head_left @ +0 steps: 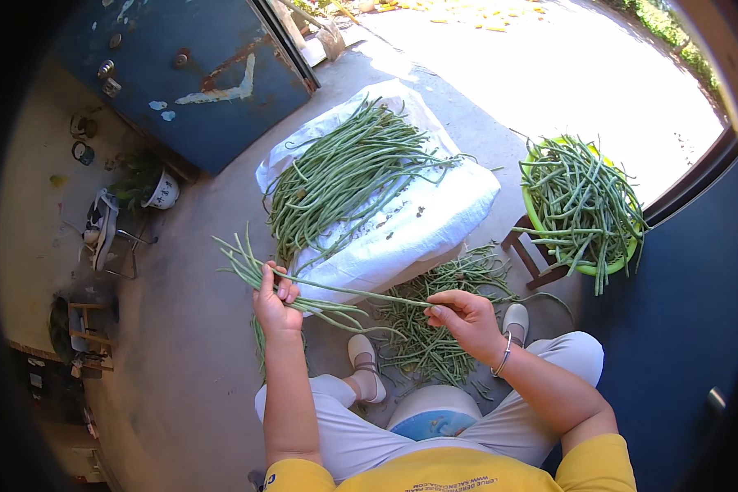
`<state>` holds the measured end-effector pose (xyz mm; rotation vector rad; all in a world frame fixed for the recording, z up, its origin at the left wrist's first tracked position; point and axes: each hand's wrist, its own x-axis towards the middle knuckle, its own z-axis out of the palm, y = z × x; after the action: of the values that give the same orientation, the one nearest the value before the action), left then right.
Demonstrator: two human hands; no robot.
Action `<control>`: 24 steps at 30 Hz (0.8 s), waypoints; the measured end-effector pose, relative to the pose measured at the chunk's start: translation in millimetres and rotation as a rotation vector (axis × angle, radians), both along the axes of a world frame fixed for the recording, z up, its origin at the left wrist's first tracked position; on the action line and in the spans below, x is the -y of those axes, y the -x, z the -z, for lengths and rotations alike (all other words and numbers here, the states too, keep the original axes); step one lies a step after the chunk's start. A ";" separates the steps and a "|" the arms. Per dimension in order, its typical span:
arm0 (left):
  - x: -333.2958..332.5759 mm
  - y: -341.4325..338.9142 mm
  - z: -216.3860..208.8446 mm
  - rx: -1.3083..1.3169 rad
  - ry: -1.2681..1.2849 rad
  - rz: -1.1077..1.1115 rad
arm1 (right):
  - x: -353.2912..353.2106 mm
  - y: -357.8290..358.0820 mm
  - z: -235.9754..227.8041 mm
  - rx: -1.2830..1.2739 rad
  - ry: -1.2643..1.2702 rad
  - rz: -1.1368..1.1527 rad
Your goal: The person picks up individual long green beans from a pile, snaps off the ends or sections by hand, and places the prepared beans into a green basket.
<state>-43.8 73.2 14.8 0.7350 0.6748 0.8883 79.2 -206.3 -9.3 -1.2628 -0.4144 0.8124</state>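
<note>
My left hand (276,300) is closed round a small bunch of long green beans (239,261), whose ends stick out on both sides of the fist. One bean from that bunch stretches across to my right hand (465,320), which pinches its tip between thumb and fingers. Just beyond my hands, a big heap of long beans (344,168) lies on a white sheet (435,225) spread over a low support. Below my hands, between my feet, a pile of shorter bean pieces (435,328) covers part of the floor.
To the right, a lime-green basin (535,215) heaped with beans rests on a brown stool (533,254). Blue doors stand at left (221,123) and right (664,328). A potted plant (162,190) sits by the left wall. Between my legs is a round pale stool (435,402).
</note>
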 end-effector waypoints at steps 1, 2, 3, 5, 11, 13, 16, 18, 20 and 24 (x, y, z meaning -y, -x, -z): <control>0.0 0.5 -0.9 -0.014 0.007 -0.016 | -2.9 1.5 -0.5 -0.034 -0.052 0.035; 1.2 -0.7 -0.3 -0.023 0.014 -0.028 | -4.2 2.0 -0.9 -0.068 -0.105 0.069; 2.7 -2.3 0.9 -0.032 0.021 -0.040 | -3.5 1.2 -0.9 -0.076 -0.137 0.080; 3.1 -2.0 0.2 -0.047 0.032 -0.061 | -5.0 1.7 -0.9 -0.074 -0.174 0.087; 1.7 0.4 2.4 -0.064 0.010 -0.075 | -8.2 0.8 -3.8 -0.094 -0.181 0.080; 1.8 1.0 1.9 -0.068 0.009 -0.076 | -8.1 -0.3 -3.8 -0.080 -0.158 0.083; 0.0 2.5 1.8 -0.059 0.014 -0.076 | -10.4 0.8 1.2 -0.102 -0.132 0.093; -0.1 2.4 2.3 -0.045 0.020 -0.071 | -9.0 -0.1 1.3 -0.011 -0.035 0.139; 1.6 2.0 -0.5 -0.042 0.021 -0.075 | -7.3 -2.6 3.8 0.056 0.045 0.150; 0.5 5.5 -4.1 -0.030 0.013 -0.072 | -7.4 -6.8 -3.8 0.273 0.192 0.108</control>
<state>-49.3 72.7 18.9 0.7175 0.7365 0.9395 86.0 -198.8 -5.5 -1.5701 -0.4906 0.5999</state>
